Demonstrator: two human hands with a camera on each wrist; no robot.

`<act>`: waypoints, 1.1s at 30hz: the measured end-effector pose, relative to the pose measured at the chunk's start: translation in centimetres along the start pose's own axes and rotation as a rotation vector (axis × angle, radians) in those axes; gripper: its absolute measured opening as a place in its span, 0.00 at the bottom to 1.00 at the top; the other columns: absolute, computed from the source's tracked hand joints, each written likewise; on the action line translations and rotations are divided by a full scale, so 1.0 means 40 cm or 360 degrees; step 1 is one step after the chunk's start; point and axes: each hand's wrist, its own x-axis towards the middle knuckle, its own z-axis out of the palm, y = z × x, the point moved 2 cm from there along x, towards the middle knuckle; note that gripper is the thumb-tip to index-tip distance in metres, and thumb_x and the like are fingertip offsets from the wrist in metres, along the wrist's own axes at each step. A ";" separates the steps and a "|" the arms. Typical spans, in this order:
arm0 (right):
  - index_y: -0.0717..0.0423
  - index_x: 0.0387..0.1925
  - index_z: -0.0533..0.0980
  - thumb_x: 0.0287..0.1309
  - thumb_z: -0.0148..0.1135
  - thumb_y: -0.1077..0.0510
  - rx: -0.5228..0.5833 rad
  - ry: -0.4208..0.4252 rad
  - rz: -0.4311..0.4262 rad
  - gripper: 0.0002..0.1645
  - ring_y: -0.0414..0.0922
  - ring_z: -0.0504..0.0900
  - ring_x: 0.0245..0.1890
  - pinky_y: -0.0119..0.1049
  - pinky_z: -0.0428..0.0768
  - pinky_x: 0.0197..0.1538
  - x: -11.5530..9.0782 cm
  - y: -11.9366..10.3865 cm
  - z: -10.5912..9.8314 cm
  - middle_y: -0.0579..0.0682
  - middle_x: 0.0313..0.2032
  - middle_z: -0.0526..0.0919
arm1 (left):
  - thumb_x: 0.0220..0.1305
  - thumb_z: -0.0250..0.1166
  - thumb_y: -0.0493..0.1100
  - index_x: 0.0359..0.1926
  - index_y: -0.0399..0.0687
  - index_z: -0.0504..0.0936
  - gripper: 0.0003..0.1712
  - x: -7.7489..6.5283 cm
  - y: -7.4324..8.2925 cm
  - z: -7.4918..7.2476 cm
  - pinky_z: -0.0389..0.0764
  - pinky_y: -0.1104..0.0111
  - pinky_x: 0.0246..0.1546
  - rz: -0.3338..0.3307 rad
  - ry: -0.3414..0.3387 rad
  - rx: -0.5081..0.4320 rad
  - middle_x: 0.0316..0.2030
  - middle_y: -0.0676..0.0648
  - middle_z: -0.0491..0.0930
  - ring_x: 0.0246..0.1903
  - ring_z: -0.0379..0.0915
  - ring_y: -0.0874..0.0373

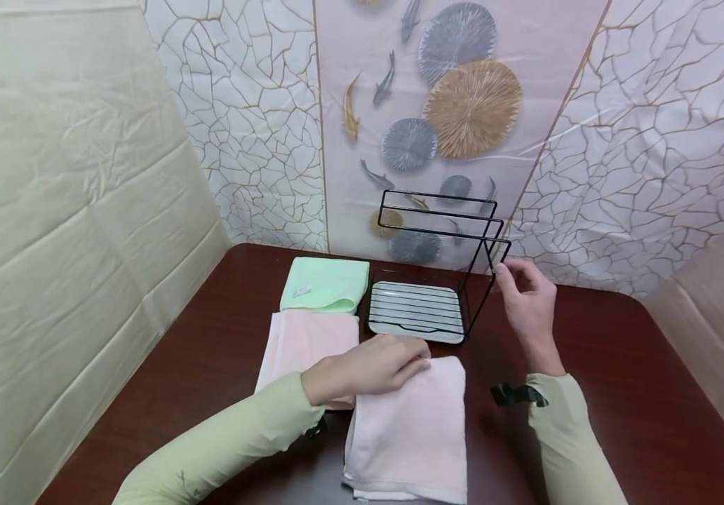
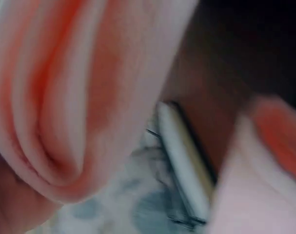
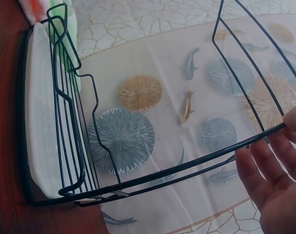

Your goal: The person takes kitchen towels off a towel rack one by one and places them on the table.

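My left hand (image 1: 377, 365) grips the far end of a folded pale pink towel (image 1: 412, 435) near the front of the table. Close up in the left wrist view, rounded towel folds (image 2: 65, 122) fill the left side, with part of the hand at the lower left. On the right, my right hand (image 1: 529, 301) pinches the upright side wire of a black wire rack (image 1: 485, 280). Thumb and fingers meet round that wire in the right wrist view, where the hand (image 3: 279, 175) is partly cut off. A white tray (image 1: 415, 337) sits under the rack's bottom wires.
Left of the rack lies a folded green towel (image 1: 327, 280). Another folded pink towel (image 1: 311, 337) lies in front of it, partly behind my left forearm. A patterned sheet (image 1: 261, 140) hangs behind the dark red-brown table (image 1: 621, 393); plain cloth (image 1: 71, 210) hangs at the left.
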 end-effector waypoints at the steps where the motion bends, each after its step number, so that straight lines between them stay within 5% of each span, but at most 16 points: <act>1: 0.78 0.38 0.77 0.61 0.60 0.70 0.0003 -0.0004 0.0009 0.09 0.29 0.78 0.22 0.23 0.75 0.27 -0.002 0.002 0.001 0.53 0.23 0.80 | 0.75 0.52 0.47 0.41 0.54 0.79 0.10 0.004 -0.020 0.015 0.74 0.77 0.37 -0.0046 -0.0035 -0.0004 0.34 0.58 0.80 0.31 0.72 0.70; 7: 0.77 0.39 0.77 0.62 0.60 0.69 -0.0008 -0.0036 0.0007 0.09 0.28 0.78 0.22 0.22 0.76 0.28 -0.004 0.004 0.005 0.70 0.26 0.77 | 0.75 0.53 0.47 0.43 0.54 0.81 0.10 0.016 -0.085 0.085 0.73 0.77 0.36 -0.0213 -0.0208 -0.0042 0.37 0.57 0.82 0.32 0.72 0.69; 11: 0.78 0.39 0.77 0.62 0.60 0.70 -0.0004 -0.0039 -0.0019 0.09 0.29 0.78 0.23 0.22 0.77 0.28 0.001 0.000 0.005 0.71 0.27 0.77 | 0.75 0.52 0.47 0.45 0.55 0.80 0.10 0.024 -0.097 0.113 0.74 0.77 0.38 -0.0235 -0.0267 -0.0082 0.39 0.57 0.82 0.34 0.73 0.69; 20: 0.78 0.38 0.77 0.62 0.60 0.70 0.0015 -0.0036 -0.0029 0.09 0.29 0.79 0.23 0.22 0.77 0.28 0.002 0.002 0.003 0.69 0.26 0.77 | 0.78 0.46 0.47 0.48 0.55 0.73 0.09 0.027 -0.087 0.167 0.74 0.77 0.41 -0.0295 -0.0370 -0.0308 0.39 0.58 0.80 0.37 0.74 0.70; 25: 0.78 0.38 0.77 0.61 0.60 0.70 0.0008 -0.0037 -0.0024 0.09 0.29 0.78 0.22 0.22 0.77 0.28 0.005 0.001 0.000 0.59 0.25 0.79 | 0.78 0.46 0.48 0.49 0.54 0.72 0.09 0.026 -0.069 0.181 0.73 0.80 0.39 -0.0299 -0.0444 -0.0373 0.38 0.56 0.80 0.36 0.74 0.71; 29: 0.78 0.39 0.77 0.62 0.60 0.70 -0.0007 -0.0037 -0.0014 0.09 0.29 0.78 0.23 0.22 0.77 0.28 0.008 -0.001 -0.002 0.50 0.25 0.80 | 0.78 0.47 0.47 0.49 0.53 0.72 0.09 0.032 -0.078 0.177 0.73 0.80 0.36 -0.0259 -0.0457 -0.0278 0.35 0.58 0.78 0.31 0.72 0.70; 33: 0.78 0.38 0.77 0.61 0.60 0.70 0.0003 -0.0030 -0.0005 0.09 0.29 0.78 0.23 0.22 0.76 0.28 0.006 0.001 -0.002 0.51 0.25 0.80 | 0.77 0.49 0.46 0.47 0.55 0.74 0.07 0.037 -0.102 0.177 0.71 0.78 0.33 -0.0240 -0.0458 -0.0149 0.32 0.59 0.76 0.29 0.69 0.69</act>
